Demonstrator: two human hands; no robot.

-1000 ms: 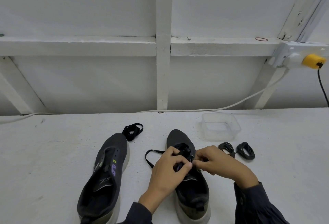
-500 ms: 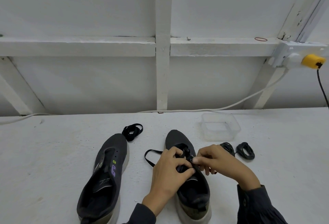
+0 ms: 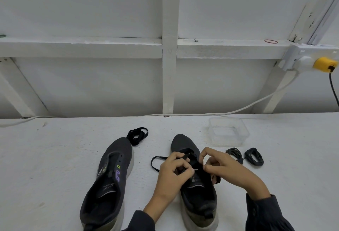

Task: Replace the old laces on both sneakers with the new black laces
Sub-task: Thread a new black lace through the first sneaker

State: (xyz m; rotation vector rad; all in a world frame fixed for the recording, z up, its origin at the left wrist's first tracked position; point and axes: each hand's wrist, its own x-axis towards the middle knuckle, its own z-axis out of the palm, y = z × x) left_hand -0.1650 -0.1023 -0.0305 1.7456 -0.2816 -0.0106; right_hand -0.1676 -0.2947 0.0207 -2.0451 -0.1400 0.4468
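Note:
Two dark grey sneakers lie toes away from me on the white table. The left sneaker (image 3: 108,181) has no lace in its eyelets. Over the right sneaker (image 3: 185,144) both hands work a black lace (image 3: 156,162) that loops out to the left. My left hand (image 3: 172,173) pinches the lace at the eyelets. My right hand (image 3: 227,170) pinches a lace end beside the tongue. A loose black lace bundle (image 3: 137,136) lies past the left sneaker's toe. Two coiled black laces (image 3: 244,156) lie to the right.
A clear plastic container (image 3: 228,131) stands behind the coiled laces. A white cable (image 3: 238,110) runs along the wall's foot up to a socket with a yellow plug (image 3: 323,64). White wooden framing backs the table.
Both hands have shifted slightly along the right sneaker's eyelets, with the fingers regripping the lace. The sneakers and loose laces have stayed put.

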